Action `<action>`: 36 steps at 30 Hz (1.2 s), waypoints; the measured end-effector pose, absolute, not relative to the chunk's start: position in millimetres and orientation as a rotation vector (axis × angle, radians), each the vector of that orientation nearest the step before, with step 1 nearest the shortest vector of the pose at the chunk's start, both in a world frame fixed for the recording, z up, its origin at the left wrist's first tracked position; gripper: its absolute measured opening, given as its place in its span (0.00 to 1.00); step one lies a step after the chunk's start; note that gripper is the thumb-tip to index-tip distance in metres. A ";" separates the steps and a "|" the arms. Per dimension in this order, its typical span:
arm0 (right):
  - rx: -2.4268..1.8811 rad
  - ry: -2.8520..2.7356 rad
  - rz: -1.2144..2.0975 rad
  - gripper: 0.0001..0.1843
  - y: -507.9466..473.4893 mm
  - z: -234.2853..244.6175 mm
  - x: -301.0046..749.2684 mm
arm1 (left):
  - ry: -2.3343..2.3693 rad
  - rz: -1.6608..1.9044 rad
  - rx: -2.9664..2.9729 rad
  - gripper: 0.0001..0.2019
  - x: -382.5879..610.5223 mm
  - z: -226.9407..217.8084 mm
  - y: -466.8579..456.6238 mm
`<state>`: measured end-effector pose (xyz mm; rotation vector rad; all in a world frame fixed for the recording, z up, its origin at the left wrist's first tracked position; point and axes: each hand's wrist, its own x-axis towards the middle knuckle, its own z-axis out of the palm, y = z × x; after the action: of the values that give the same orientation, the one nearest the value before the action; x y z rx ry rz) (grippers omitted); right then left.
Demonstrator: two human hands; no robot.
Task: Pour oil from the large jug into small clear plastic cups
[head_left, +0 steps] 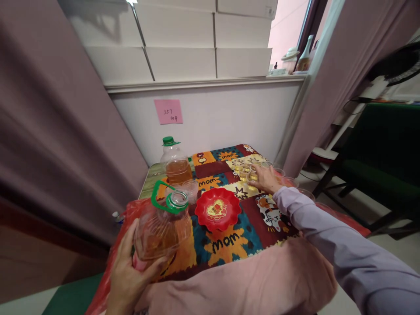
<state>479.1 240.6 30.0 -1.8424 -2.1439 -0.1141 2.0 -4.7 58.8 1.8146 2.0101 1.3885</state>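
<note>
Wrapping the fingers (154, 267) of your left hand (126, 267) around the lower part of the open bottle (162, 227), you carry its weight from below, so it leans without slipping. Your right hand (266, 178), far ahead, closes its fingers on a small cup (252, 177), probably to steady it. Between both hands lies the red plate (217, 208) on the tabletop (229, 245).

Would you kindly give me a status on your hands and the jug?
Left hand holding jug. Right hand on cups, grip unclear. Red plate between, second bottle behind.
</note>
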 end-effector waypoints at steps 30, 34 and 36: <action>-1.588 -2.201 -0.025 0.18 217.5 80.1 417.8 | 1.888 1.414 1.757 0.56 -6.1 48.2 -10.3; -1.392 -2.366 0.109 0.16 202.9 93.8 348.3 | 1.874 1.449 1.737 0.56 -6.9 45.8 -9.9; -1.328 -2.435 0.147 0.16 197.1 93.7 314.0 | 1.876 1.460 1.735 0.56 -6.1 45.9 -9.7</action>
<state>314.0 197.1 93.7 -1.3275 -2.4353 0.1468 -6.1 -9.7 45.9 1.7347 1.8761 1.4602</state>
